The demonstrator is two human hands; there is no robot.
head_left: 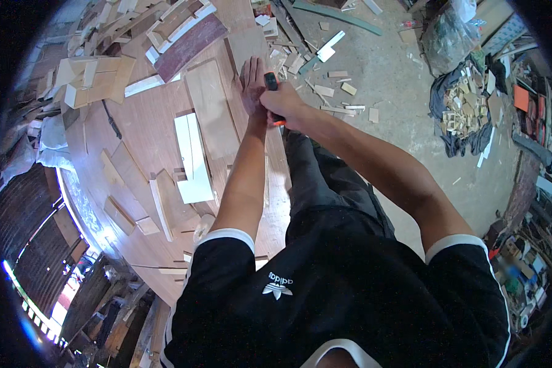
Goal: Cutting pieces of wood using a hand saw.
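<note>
My left hand (250, 86) lies flat near the right edge of the wooden worktable (218, 18), fingers stretched forward. It presses on a pale wooden board (246, 44). Right against its wrist, my right hand (283, 103) is closed around a black-and-orange handled tool (271, 80). The tool's working end is hidden by my hands, so its kind does not show. To the left of my left forearm lie a wide light wood panel (211, 104) and a white L-shaped piece with a dark line (192, 159).
Wooden pieces and a dark red-brown panel (190, 46) are piled at the table's far left. Offcuts (324, 91) litter the concrete floor to the right. Beyond them are a sack of wood scraps (466, 107) and a clear plastic bag (451, 40).
</note>
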